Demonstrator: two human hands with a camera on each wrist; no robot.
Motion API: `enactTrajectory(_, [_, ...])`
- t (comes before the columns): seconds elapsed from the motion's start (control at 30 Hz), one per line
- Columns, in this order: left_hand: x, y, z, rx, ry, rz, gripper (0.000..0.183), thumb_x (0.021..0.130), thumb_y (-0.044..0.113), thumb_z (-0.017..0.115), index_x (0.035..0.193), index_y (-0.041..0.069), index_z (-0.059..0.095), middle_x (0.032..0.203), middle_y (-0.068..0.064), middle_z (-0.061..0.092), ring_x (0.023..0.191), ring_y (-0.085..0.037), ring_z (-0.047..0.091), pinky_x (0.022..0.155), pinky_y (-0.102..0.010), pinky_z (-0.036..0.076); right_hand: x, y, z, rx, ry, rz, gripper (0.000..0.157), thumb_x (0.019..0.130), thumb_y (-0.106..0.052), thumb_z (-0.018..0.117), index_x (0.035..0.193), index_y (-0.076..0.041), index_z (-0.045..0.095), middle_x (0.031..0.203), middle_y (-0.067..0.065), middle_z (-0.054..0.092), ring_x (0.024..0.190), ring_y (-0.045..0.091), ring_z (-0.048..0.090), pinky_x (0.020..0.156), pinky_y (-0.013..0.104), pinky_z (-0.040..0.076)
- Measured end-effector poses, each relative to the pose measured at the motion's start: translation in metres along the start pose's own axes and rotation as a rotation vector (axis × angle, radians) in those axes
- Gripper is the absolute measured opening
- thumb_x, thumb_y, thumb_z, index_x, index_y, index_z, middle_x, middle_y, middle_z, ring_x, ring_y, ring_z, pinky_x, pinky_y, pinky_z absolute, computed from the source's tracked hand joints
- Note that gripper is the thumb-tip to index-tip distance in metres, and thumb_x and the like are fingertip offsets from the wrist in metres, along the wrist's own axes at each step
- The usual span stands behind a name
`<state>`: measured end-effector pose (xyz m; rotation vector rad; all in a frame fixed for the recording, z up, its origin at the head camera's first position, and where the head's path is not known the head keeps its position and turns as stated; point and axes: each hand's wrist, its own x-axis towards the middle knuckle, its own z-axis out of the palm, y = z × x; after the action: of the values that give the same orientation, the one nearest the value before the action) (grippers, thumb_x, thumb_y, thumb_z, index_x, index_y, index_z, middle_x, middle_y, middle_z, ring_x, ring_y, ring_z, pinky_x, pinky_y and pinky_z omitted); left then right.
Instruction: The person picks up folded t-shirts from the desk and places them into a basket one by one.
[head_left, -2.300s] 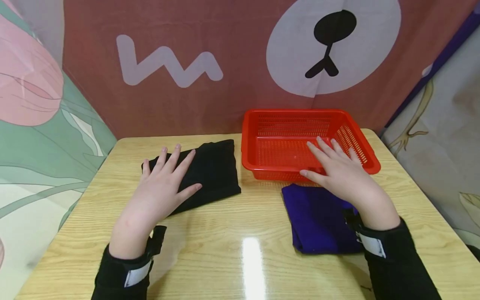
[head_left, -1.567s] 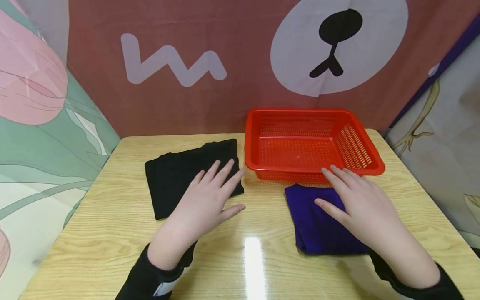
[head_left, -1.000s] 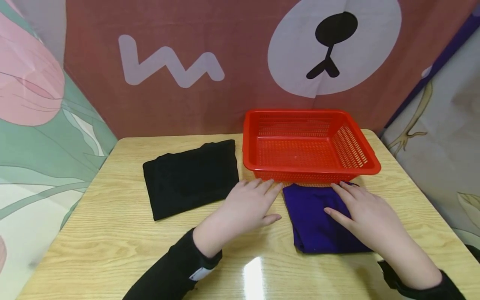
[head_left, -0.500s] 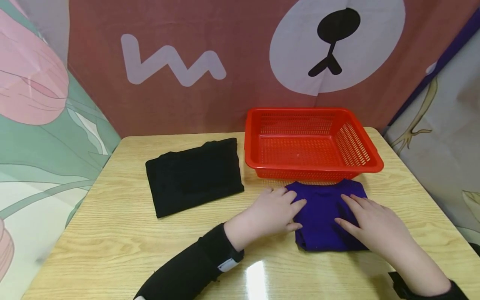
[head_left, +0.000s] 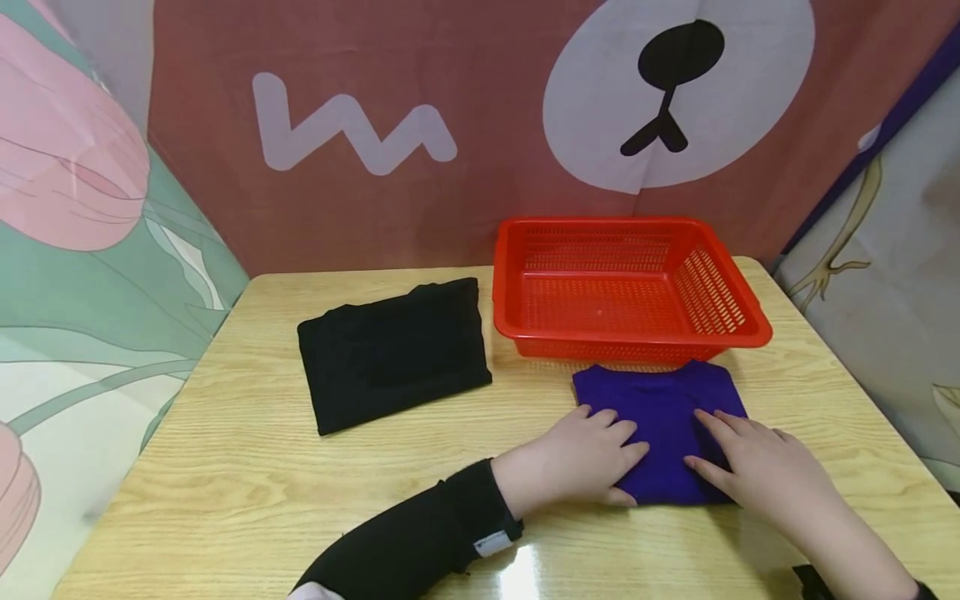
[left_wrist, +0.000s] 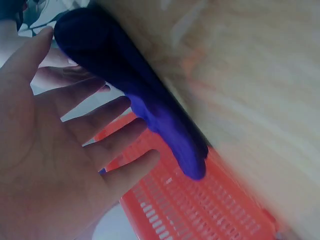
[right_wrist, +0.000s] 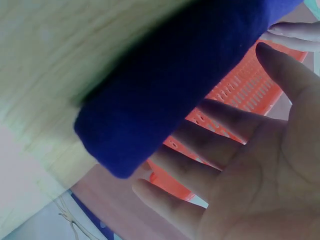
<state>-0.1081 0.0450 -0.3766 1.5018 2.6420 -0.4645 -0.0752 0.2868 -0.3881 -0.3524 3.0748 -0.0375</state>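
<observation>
Purple folded cloth (head_left: 663, 407) lies flat on the light wood-grain table (head_left: 225, 467), directly in front of the red basket (head_left: 633, 340), its far edge near the basket's front wall. Both hands are at the cloth, one at each side, and the middle strip of its upper face shows between them. The left hand (head_left: 573, 462) covers the cloth's left edge; its fingers are extended and spread, with the tips over the upper face and the thumb near the front edge. The right hand (head_left: 776, 467) covers the right side and near right corner, fingers likewise extended, thumb set apart and directed toward the left hand. Neither hand is curled round the cloth; the spread of each is wide. Both wrist views show the palms facing the cloth and fingers reaching to its outline; how firmly the fingertips bear on it cannot be told. Folded layers are visible along the cloth's side in the left wrist view. Black folded cloth (head_left: 397, 358) lies well apart, left of the basket and slightly askew to the table edge. A black sleeve (head_left: 405, 542) with a pale label (head_left: 492, 544) at the cuff covers the left forearm.
</observation>
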Motion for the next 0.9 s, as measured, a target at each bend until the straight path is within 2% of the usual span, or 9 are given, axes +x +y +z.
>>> enactTrajectory(0.17, [0.007,0.005,0.002,0.015,0.004,0.044,0.073,0.095,0.074,0.052,0.154,0.031,0.049,0.151,0.007,0.054,0.135,-0.013,0.053,0.112,-0.029,0.046,-0.002,0.002,0.002,0.013,0.006,-0.027,0.063,0.088,-0.047,0.078,0.132,-0.003,0.068,0.136,0.034,0.060,0.116,0.055,0.062,0.089,0.073,0.048])
enactTrajectory(0.37, [0.017,0.014,0.000,0.001,-0.044,0.008,0.080,0.090,0.075,0.058,0.156,0.031,0.045,0.144,0.009,0.057,0.124,-0.011,0.057,0.099,-0.025,0.053,-0.003,0.004,0.007,0.069,0.092,-0.159,0.049,0.080,-0.034,0.087,0.115,-0.001,0.076,0.130,0.034,0.063,0.113,0.052,0.065,0.093,0.065,0.052])
enactTrajectory(0.5, [0.019,0.017,-0.001,0.000,-0.053,-0.004,0.074,0.092,0.067,0.063,0.155,0.031,0.047,0.142,0.009,0.058,0.119,-0.012,0.058,0.096,-0.025,0.054,-0.002,0.004,0.010,0.107,0.132,-0.224,0.042,0.077,-0.025,0.090,0.108,0.001,0.077,0.122,0.032,0.066,0.109,0.049,0.066,0.093,0.062,0.054])
enactTrajectory(0.6, [0.020,0.015,-0.003,-0.031,-0.061,-0.011,0.068,0.095,0.061,0.063,0.154,0.031,0.048,0.142,0.009,0.058,0.120,-0.011,0.059,0.097,-0.025,0.053,-0.001,0.003,0.010,0.118,0.112,-0.229,0.041,0.078,-0.023,0.089,0.109,0.002,0.076,0.120,0.028,0.068,0.110,0.047,0.066,0.093,0.061,0.054])
enactTrajectory(0.73, [0.020,0.012,-0.003,-0.057,-0.042,-0.013,0.061,0.097,0.055,0.062,0.152,0.030,0.052,0.139,0.010,0.060,0.120,-0.010,0.060,0.099,-0.024,0.051,-0.002,0.002,0.009,0.124,0.042,-0.196,0.043,0.083,-0.024,0.085,0.116,0.002,0.074,0.124,0.027,0.067,0.116,0.047,0.065,0.096,0.062,0.053])
enactTrajectory(0.9, [0.017,0.008,-0.003,-0.063,0.027,-0.008,0.042,0.097,0.052,0.064,0.132,0.028,0.068,0.119,0.009,0.067,0.101,-0.009,0.064,0.085,-0.022,0.054,-0.004,0.002,0.007,0.124,-0.032,-0.180,0.050,0.085,-0.025,0.082,0.125,0.003,0.070,0.134,0.029,0.063,0.123,0.049,0.061,0.099,0.064,0.051])
